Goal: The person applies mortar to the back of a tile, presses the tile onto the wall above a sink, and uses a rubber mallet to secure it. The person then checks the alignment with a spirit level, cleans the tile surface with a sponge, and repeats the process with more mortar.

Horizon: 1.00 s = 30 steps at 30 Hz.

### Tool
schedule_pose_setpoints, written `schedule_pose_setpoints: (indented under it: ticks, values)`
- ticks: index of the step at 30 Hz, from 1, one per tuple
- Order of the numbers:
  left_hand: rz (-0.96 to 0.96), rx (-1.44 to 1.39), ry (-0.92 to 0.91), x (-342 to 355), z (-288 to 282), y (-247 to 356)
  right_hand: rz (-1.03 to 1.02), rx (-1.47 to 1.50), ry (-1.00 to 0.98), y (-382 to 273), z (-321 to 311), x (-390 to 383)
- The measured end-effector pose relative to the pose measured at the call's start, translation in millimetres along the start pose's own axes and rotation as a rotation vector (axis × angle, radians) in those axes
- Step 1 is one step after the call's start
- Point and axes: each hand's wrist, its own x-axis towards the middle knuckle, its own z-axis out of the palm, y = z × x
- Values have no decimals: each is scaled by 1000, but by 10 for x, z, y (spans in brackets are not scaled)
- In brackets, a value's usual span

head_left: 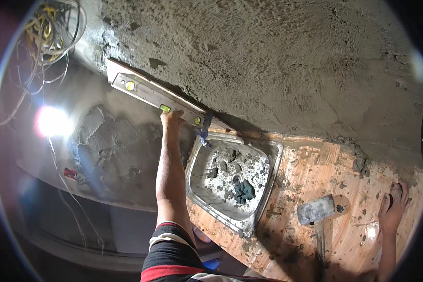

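My left hand grips the silver spirit level at its middle, which lies along a pale strip at the foot of the rough cement wall. A blue item, too small to make out, hangs by the level's right end. Below it sits a steel sink, spattered with mortar and holding dark lumps. My right hand rests with fingers apart on the mortar-speckled wooden countertop at the right, beside a hammer with a blocky grey head and wooden handle.
Tangled white and yellow cables hang at the upper left above a glaring lamp with a trailing wire. A small red object lies on the rough grey surface left of my forearm. The countertop's near edge runs diagonally below the sink.
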Motion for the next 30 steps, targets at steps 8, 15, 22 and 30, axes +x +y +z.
schedule_pose_setpoints:
  ticks: [8,15,22,30]
  values:
    - [43,-129,78,119,-140,-211,-17,109,-36,-209,-254,65]
    - [104,-31,182,-1210,-1184,-19,-84,81,41,-207,-316,56]
    - [93,52,181,-3565,-2684,-290,-125,-82,33,155,151,77]
    - [-353,199,43,-5671,-4178,-1793,-199,98,190,290,27,545]
